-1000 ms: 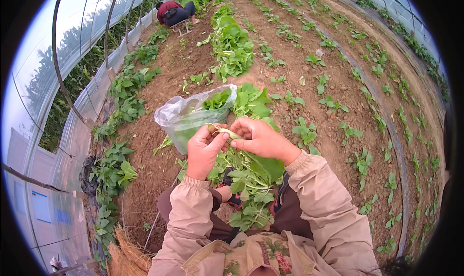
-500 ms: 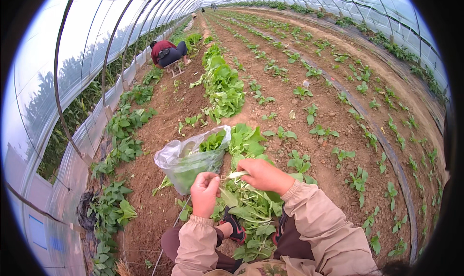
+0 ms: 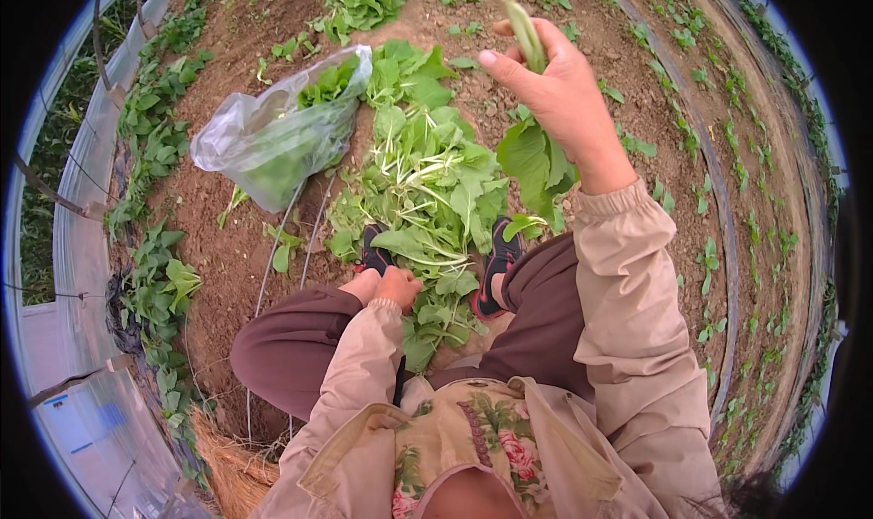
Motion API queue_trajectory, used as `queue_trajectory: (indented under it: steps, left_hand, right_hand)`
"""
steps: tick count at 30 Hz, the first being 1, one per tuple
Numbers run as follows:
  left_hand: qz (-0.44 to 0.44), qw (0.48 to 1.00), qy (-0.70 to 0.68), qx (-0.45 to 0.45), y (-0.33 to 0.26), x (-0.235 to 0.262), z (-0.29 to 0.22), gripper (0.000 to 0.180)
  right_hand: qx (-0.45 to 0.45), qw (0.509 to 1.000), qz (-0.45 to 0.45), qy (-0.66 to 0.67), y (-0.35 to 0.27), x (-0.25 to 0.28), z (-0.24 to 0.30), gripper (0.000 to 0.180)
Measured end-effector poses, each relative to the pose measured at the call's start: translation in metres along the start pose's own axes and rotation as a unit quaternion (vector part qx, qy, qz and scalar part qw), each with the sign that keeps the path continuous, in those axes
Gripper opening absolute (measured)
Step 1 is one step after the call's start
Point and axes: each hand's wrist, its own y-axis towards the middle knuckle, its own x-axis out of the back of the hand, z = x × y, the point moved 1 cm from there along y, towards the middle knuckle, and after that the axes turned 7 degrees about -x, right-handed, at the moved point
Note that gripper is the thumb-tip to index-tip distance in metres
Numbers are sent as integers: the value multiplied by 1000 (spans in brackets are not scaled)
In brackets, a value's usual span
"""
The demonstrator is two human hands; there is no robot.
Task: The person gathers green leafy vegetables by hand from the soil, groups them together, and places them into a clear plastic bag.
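Observation:
My right hand (image 3: pixel 573 91) is raised on the right, its fingers closed round the pale stem of a leafy green (image 3: pixel 535 160). The plant's root end points up and its broad leaves hang below the hand. Low between my knees, my left hand (image 3: pixel 398 288) is curled at the edge of a pile of pulled leafy greens (image 3: pixel 427 173). Whatever its fingers may hold is hidden. The pile spreads over the soil in front of and between my shoes, many pale stems showing. Left of it, a clear plastic bag (image 3: pixel 264 146) lies open with greens inside.
Another heap of greens (image 3: pixel 364 0) lies beyond the bag. Rows of small plants (image 3: pixel 709 255) grow in soil on the right, beside a dark hose (image 3: pixel 723 219). Plastic sheeting (image 3: pixel 77 210) and a bundle of dry straw (image 3: pixel 232 455) are on the left.
My view has tilted down. My hands have parted: the right has lifted away to the right with the leafy green, while the left has dropped back toward my knees.

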Motion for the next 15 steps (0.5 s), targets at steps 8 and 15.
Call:
queue_trajectory:
  steps: [8, 15]
  left_hand:
    - [-449, 875, -178, -20, 107, -4, 26, 31]
    - [-211, 898, -11, -385, 113, -42, -107, 18]
  right_hand:
    - [21, 990, 36, -137, -9, 5, -2, 21]
    - [17, 980, -68, -189, -12, 15, 14, 18]
